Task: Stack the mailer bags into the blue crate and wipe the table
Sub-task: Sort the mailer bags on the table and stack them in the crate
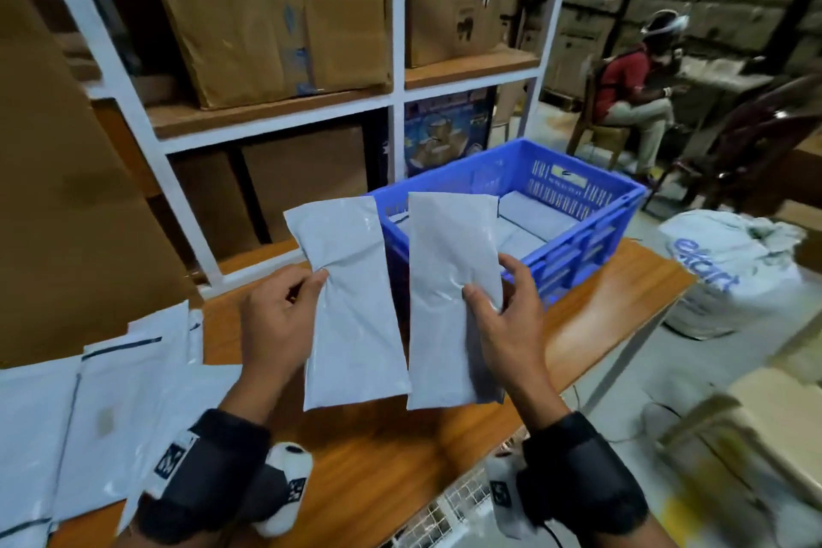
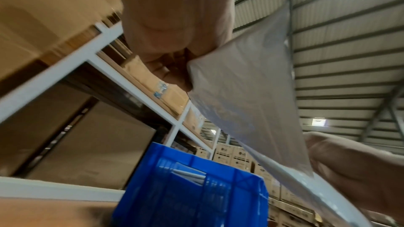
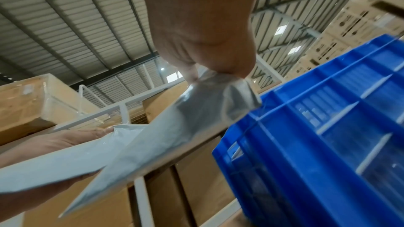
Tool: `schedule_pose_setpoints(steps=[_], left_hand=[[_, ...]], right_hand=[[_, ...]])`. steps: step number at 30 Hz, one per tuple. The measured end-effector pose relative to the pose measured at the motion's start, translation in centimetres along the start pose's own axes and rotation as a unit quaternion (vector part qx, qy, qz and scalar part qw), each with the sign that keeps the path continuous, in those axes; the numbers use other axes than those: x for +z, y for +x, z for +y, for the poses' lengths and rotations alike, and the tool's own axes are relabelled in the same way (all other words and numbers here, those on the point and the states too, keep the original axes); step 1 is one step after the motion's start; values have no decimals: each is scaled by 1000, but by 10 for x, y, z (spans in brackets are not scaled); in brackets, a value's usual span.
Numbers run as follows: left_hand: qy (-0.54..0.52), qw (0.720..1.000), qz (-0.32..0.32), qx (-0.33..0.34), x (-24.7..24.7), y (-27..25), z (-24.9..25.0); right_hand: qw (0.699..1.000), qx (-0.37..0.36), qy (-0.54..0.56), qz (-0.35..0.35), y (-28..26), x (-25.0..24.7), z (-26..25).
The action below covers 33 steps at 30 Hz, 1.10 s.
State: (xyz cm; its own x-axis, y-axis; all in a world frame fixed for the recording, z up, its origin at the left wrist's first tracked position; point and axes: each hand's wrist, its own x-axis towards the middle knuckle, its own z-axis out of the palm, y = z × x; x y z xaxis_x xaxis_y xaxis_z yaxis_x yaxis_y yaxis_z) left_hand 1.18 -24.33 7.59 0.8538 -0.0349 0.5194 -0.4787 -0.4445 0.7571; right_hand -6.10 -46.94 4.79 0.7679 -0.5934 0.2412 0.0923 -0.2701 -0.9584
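My left hand (image 1: 284, 311) pinches a white mailer bag (image 1: 351, 303) by its left edge and holds it upright above the table. Beside it my right hand (image 1: 502, 307) grips a second white mailer bag (image 1: 449, 294) near its right edge. Both bags hang just in front of the blue crate (image 1: 574, 245), which stands on the wooden table (image 1: 400, 458) and holds several flat mailer bags (image 1: 533, 218). The left wrist view shows the left hand's bag (image 2: 247, 96) from below with the crate (image 2: 192, 189) beyond. In the right wrist view the fingers pinch their bag (image 3: 174, 130) next to the crate wall (image 3: 317, 144).
A pile of white mailer bags (image 1: 89, 414) lies on the table's left end. A white shelf rack (image 1: 396, 102) with cardboard boxes stands behind the table. A stuffed white sack (image 1: 734, 271) sits on the floor at right, and a seated person (image 1: 631, 93) is farther back.
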Motion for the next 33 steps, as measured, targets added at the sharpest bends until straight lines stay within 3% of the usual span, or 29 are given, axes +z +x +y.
schedule_pose_setpoints(steps=[8, 12, 22, 28, 33], left_hand=[[-26, 996, -54, 67, 92, 38, 41], [-13, 995, -44, 91, 139, 47, 76], [-32, 999, -28, -22, 245, 64, 143], [8, 995, -59, -80, 272, 89, 152], [-60, 985, -94, -129, 288, 134, 149]], right_hand=[[998, -15, 42, 54, 74, -68, 23], [997, -29, 46, 48, 116, -110, 38], [998, -46, 30, 0, 217, -208, 67], [997, -59, 37, -25, 268, -229, 87], [996, -76, 1, -49, 316, -225, 108]])
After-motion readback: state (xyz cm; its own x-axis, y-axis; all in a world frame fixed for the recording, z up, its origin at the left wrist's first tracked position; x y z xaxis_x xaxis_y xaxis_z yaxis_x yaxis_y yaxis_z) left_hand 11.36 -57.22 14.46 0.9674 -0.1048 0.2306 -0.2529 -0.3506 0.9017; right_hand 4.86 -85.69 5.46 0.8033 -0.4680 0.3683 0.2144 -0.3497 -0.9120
